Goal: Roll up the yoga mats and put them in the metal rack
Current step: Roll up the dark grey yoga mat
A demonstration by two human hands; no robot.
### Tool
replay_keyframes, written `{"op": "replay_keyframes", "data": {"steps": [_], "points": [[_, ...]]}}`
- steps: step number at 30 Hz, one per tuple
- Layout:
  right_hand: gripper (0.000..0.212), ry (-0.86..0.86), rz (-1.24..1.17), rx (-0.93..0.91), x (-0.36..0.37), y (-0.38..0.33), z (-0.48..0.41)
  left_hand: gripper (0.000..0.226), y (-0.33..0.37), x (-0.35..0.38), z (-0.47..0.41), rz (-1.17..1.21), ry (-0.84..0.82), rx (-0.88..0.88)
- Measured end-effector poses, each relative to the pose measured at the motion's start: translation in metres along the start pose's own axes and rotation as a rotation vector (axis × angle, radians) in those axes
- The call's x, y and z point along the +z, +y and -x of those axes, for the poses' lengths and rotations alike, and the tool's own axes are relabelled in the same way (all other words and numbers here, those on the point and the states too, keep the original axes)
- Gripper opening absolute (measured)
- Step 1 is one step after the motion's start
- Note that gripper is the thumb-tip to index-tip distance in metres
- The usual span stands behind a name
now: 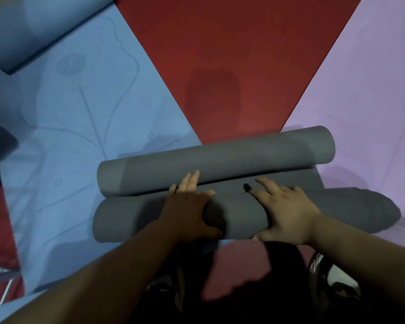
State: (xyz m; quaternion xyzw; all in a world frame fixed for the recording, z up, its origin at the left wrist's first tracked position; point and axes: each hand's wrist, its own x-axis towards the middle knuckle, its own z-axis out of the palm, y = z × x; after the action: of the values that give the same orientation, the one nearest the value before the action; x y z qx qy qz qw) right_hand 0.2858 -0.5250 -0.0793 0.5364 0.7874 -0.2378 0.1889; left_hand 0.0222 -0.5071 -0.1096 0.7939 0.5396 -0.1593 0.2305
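Note:
A grey yoga mat [220,157] lies across the floor in front of me, rolled from both ends into two parallel rolls. The far roll runs from left to upper right; the near roll [131,218] sits closest to me. My left hand [192,211] rests on the near roll, fingers spread and reaching the far roll. My right hand [288,213] lies flat on the near roll beside it, fingers apart. Under the grey mat lie a flat blue mat [80,127], a red mat [232,54] and a lilac mat [372,101]. The metal rack is out of view.
A rolled blue mat [33,29] lies at the top left on the blue one. A metal leg [7,288] shows at the lower left edge. My knees and shoes [325,277] are just below the grey rolls.

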Motion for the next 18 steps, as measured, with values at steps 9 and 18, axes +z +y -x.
{"op": "replay_keyframes", "data": {"steps": [9,18], "points": [[0.101,0.119,-0.011,0.052,0.011,0.009,-0.026,0.100,-0.001,-0.002,-0.021,0.010,0.009,-0.006],[0.090,0.147,-0.030,0.063,0.009,0.017,-0.040,0.096,0.002,-0.001,-0.034,-0.041,0.093,-0.049]]}}
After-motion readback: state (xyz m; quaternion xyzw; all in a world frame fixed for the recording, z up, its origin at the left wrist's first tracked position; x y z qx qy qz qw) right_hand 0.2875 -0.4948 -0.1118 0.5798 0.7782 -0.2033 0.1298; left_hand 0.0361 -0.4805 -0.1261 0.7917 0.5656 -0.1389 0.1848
